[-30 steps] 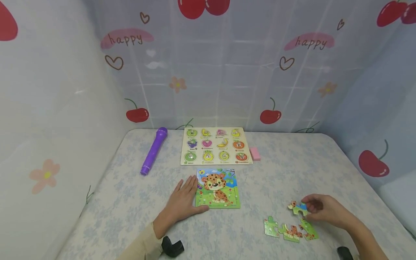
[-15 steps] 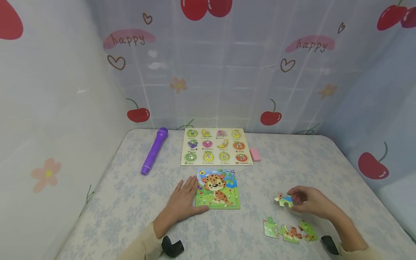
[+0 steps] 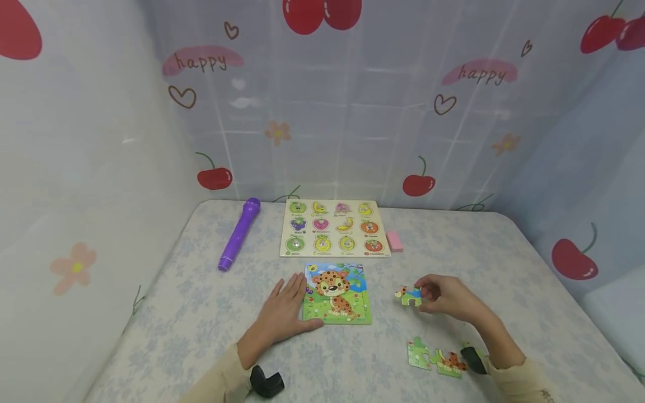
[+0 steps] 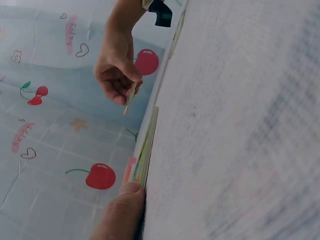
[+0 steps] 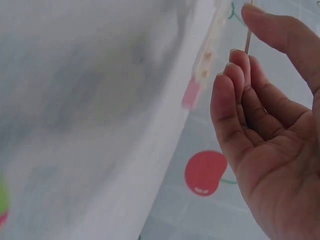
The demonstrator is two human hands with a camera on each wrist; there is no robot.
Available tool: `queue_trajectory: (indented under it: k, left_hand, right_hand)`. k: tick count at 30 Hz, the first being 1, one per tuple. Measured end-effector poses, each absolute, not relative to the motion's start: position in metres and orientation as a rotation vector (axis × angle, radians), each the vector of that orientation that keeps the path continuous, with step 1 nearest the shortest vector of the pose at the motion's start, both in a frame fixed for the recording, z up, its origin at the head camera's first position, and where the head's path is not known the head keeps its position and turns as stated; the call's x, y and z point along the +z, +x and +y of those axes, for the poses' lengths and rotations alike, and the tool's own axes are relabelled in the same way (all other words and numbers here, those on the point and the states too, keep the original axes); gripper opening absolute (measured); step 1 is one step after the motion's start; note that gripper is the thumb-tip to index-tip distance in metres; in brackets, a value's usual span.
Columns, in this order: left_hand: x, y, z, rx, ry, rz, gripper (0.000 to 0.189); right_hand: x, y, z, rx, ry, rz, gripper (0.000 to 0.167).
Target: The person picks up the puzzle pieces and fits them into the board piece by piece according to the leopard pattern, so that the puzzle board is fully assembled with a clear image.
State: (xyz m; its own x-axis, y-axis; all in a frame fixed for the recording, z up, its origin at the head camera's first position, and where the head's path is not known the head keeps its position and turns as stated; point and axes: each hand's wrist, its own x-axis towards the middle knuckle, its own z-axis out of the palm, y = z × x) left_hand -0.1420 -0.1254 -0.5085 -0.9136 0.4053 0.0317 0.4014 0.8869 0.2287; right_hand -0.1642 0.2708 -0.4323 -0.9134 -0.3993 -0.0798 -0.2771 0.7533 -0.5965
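Observation:
A square leopard puzzle board (image 3: 336, 294) lies flat on the table, its picture of a spotted cub filling the frame. My left hand (image 3: 279, 310) rests with straight fingers along the board's left side, the thumb at its lower edge. Between thumb and fingertips my right hand (image 3: 450, 299) pinches a jigsaw piece (image 3: 409, 296) above the table, right of the board. In the right wrist view only the thin edge of that piece (image 5: 248, 42) shows. Loose jigsaw pieces lie below the right hand: a green one (image 3: 418, 354) and a spotted one (image 3: 450, 362); another is mostly hidden by the right wrist's black strap.
Behind the leopard board lies a wooden fruit puzzle (image 3: 335, 228), with a pink block (image 3: 395, 241) at its right side. A purple toy microphone (image 3: 239, 235) lies at the back left. Cherry-printed curtains (image 3: 322, 112) enclose the table on the back and sides.
My right hand has carried the jigsaw piece leftward and slightly away from me, toward the leopard board. The left hand has stayed in place.

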Motion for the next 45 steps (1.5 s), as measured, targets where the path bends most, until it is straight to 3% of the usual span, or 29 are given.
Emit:
queue_trajectory:
  k: [22,45]
  left_hand:
    - [-0.507,-0.139,-0.127,0.364,0.612,3.046,0.115]
    - [-0.507,-0.140,-0.123,0.370,0.603,3.043,0.115]
  right_hand:
    - [-0.432,-0.196,0.174,-0.825,-0.672,2.705,0.036]
    - [-0.442,-0.202,0.148,-0.758,-0.681,2.702,0.036]
